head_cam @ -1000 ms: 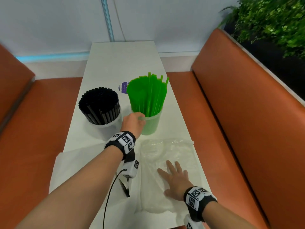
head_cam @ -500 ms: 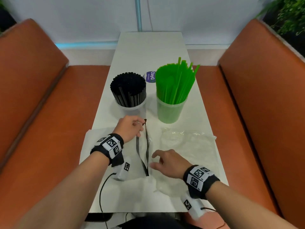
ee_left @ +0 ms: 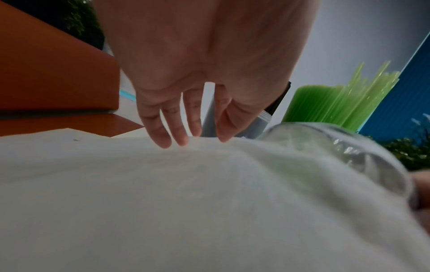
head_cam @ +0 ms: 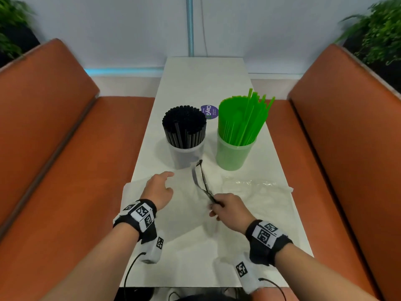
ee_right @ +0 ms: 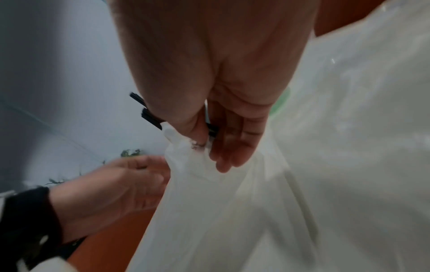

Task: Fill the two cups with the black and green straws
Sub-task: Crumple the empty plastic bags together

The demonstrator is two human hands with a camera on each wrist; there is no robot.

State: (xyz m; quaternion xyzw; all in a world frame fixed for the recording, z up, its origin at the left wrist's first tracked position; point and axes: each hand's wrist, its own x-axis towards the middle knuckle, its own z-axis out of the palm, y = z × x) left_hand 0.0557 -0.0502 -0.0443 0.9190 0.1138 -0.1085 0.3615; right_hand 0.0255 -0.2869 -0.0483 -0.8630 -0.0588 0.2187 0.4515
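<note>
**Bag in my right fingers, both cups packed with straws**

My right hand [head_cam: 230, 208] hangs just above the tabletop [head_cam: 204, 81], its fingers [ee_right: 235, 147] curled around a gathered fold of a thin plastic bag [ee_right: 244, 211]. A couple of loose black straws [head_cam: 200, 181] lie inside the bag, running from my grip toward the clear cup [head_cam: 186, 154]; whether I pinch the straws themselves or only the film over them, I cannot tell. My left hand [head_cam: 158, 189] is relaxed and spread, holding nothing, with its fingertips [ee_left: 163, 139] down on the white bag surface near the clear cup.

The clear cup stands farther up the tabletop, crammed with upright black straws [head_cam: 184, 127]. Just to its right, apart from it, the green cup [head_cam: 233, 155] holds a dense bundle of green straws [head_cam: 240, 118], several leaning out to the right. A second crumpled clear bag [head_cam: 256, 187] lies flat in front of the green cup. A round purple sticker [head_cam: 210, 111] shows between the two bundles. Orange bench seats [head_cam: 65, 148] flank the tabletop.
</note>
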